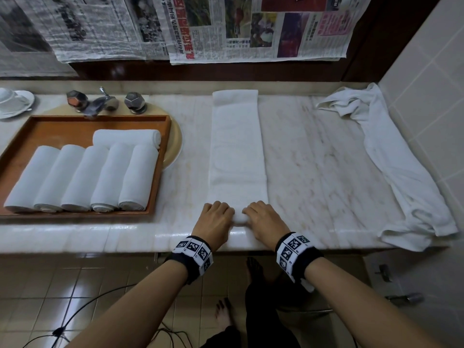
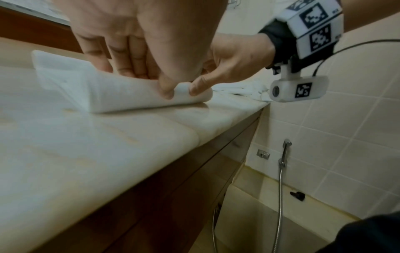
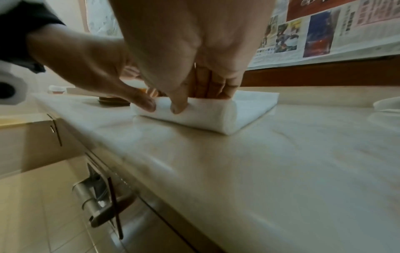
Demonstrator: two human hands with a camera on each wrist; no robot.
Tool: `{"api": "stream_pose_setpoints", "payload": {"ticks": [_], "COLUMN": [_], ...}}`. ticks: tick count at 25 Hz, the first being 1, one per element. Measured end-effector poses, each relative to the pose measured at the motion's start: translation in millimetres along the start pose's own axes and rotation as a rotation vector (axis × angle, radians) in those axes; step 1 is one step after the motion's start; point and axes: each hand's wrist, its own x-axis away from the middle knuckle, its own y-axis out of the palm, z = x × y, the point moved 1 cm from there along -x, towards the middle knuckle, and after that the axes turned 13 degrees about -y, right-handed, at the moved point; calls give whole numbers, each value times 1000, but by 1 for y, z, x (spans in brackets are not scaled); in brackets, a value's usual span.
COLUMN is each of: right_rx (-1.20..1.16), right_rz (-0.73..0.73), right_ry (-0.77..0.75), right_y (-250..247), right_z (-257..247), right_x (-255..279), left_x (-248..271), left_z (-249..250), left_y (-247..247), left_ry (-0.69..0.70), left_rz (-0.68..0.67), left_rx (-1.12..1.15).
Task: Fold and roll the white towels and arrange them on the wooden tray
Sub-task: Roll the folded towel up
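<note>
A white towel folded into a long strip lies on the marble counter, running from the back wall to the front edge. Its near end is curled into a small roll. My left hand and right hand both grip that roll side by side, thumbs at the front and fingers curled over the top. The wrist views show the roll pinched by both thumbs. The wooden tray at the left holds several rolled white towels.
A crumpled white towel lies along the right of the counter by the tiled wall. A faucet with two knobs stands behind the tray, a cup and saucer at far left. Newspapers hang on the back wall.
</note>
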Motion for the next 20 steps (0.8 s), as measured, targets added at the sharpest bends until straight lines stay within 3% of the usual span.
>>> {"api": "stream_pose_setpoints", "payload": {"ticks": [2,4,6,8,14,17,20], "right_rx": [-27,-157,-222,-96,108,110,138], "right_rz": [-71,-98,-59,63,106,108,166], "right_ry": [-17,68,133,120,-8,17,18], "right_y": [-7,-15,-15,-12,8,13,10], "right_z": [2,4,7,4,-23,-17,-9], "right_x": [0,2,2,-2,1,0,-10], "left_x": [0,-1,-7,-16,-13,-4,-3], "left_z": [-5,-9,-8,-7,9,13,12], "left_y": [0,-5,-10,-13,-10,-5,-2], "left_ry": [32,70,57,21,-99,-68,-23], "left_rz": [-22,-78,-178,-218,21,119,120], "left_rx": [-27,-10,-13,-30,72,166,191]}}
